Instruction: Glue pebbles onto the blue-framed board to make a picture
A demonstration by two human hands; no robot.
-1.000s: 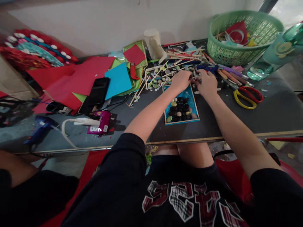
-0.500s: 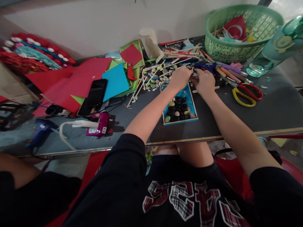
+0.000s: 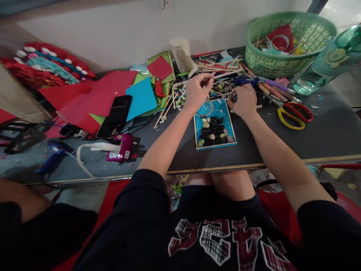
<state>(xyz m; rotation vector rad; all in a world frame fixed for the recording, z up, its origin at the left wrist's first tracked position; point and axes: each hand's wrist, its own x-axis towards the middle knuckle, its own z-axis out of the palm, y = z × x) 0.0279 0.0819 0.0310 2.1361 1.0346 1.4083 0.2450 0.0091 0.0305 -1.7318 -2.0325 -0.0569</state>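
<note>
A blue panel with a thin wooden frame (image 3: 229, 116) lies on the table, its lower half covered with black pebbles (image 3: 213, 129) and a few pale ones. My left hand (image 3: 198, 91) is above the panel's top left corner, thumb and fingers curled together; whatever they may pinch is too small to make out. Just right of the panel's upper edge, my right hand (image 3: 244, 100) has its fingertips closed on a small dark pebble (image 3: 234, 98). Loose pebbles (image 3: 222, 87) lie behind and between the hands. A clear ring (image 3: 208, 108) rests on the panel's upper part.
Beyond the hands lie wooden sticks (image 3: 216, 67) and a blue glue gun (image 3: 246, 81). At right are scissors (image 3: 295, 114), a green basket (image 3: 284, 60) and a bottle (image 3: 313, 75). Coloured paper (image 3: 104, 90), a phone (image 3: 120, 111) and a purple power socket (image 3: 120, 148) occupy the left. Someone's arm (image 3: 25, 199) shows lower left.
My hands were close together over the loose pebbles; now they are apart. The left has moved left and up, uncovering more of the panel, while the right stays near its place.
</note>
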